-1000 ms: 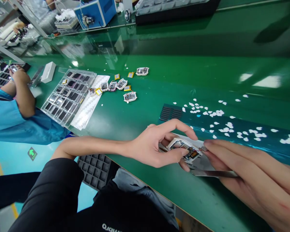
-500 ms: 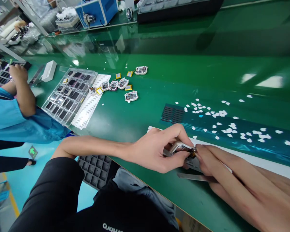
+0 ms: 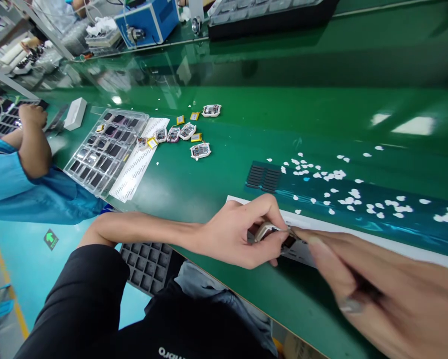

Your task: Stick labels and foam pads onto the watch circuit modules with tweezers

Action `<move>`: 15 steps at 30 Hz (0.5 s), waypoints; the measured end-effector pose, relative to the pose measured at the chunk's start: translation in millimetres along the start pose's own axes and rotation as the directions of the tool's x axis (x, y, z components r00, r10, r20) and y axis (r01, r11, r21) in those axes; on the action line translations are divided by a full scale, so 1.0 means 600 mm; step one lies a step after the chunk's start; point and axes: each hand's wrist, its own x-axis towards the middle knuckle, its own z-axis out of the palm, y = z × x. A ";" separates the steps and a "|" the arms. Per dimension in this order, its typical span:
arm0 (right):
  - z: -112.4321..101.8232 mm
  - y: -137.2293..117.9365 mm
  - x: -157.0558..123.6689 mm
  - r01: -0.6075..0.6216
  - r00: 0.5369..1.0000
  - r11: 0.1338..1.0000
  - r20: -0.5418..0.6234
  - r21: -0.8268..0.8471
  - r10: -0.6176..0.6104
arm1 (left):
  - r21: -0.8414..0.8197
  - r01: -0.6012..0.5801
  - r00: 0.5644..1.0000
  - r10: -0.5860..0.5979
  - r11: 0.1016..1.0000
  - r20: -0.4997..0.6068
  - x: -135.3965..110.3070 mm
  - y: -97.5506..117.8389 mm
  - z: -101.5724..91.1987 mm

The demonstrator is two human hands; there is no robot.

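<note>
My left hand (image 3: 238, 233) pinches a small white watch case (image 3: 265, 231) between thumb and fingers, low over the green bench near its front edge. The case is tilted, so its circuit board is mostly hidden. My right hand (image 3: 376, 289) comes in from the lower right, blurred by motion, with its fingertips at the case's right edge. Metal tweezers (image 3: 353, 303) show as a grey smear inside that hand. A white paper strip (image 3: 358, 239) lies under and behind both hands.
Several open watch cases (image 3: 200, 149) and yellow batteries lie further back on the bench. A clear tray (image 3: 104, 149) of dark screens and a label sheet (image 3: 139, 157) sit at left. White paper bits (image 3: 336, 175) litter a blue film. A co-worker's arm (image 3: 31, 144) is at far left.
My left hand has tipped the case over from face-up to nearly edge-on. My right hand has drawn in over it and gone blurred; the tweezers have swung from lying flat into the hand.
</note>
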 end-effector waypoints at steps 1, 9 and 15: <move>-0.005 -0.005 0.009 0.006 1.000 0.999 -0.002 0.044 -0.006 | 0.000 -0.010 1.000 0.010 1.000 0.010 0.000 0.001 0.001; -0.007 -0.045 0.059 -0.223 0.972 0.913 0.156 0.343 0.178 | -0.044 0.050 0.996 -0.046 0.998 0.081 -0.009 0.004 0.002; -0.009 -0.043 0.060 -0.183 0.983 0.939 0.075 0.290 0.169 | -0.064 0.100 0.987 -0.091 0.993 0.129 -0.007 -0.002 -0.003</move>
